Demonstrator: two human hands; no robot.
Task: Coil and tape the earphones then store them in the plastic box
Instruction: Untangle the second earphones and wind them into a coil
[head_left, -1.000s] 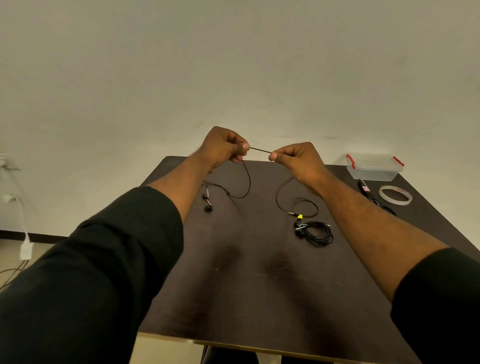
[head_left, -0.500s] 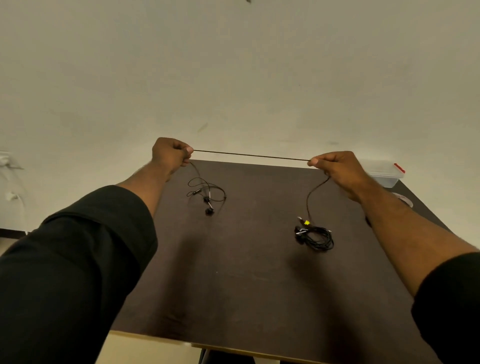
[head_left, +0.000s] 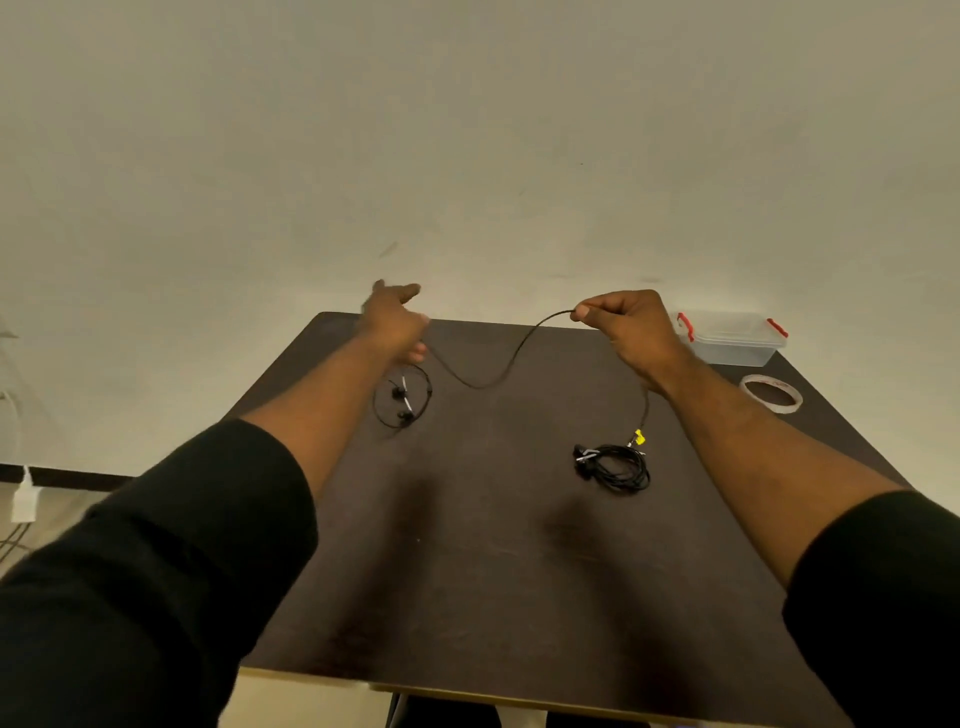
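Dark table (head_left: 467, 597) before me: my right hand (head_left: 631, 332) pinches the slack earphone cable (head_left: 498, 371); my left hand (head_left: 395, 322) looks spread, blurred, its grip unclear.

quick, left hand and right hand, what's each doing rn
Left hand: fingers extended, blurred; whether it grips the earphone cable cannot be told.
Right hand: pinching the earphone cable.

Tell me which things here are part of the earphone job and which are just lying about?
For the job:
- earphone cable, pinched by right hand
- left hand
- plastic box
- tape roll
- coiled earphones, possibly next

Lying about:
- white charger, beside table
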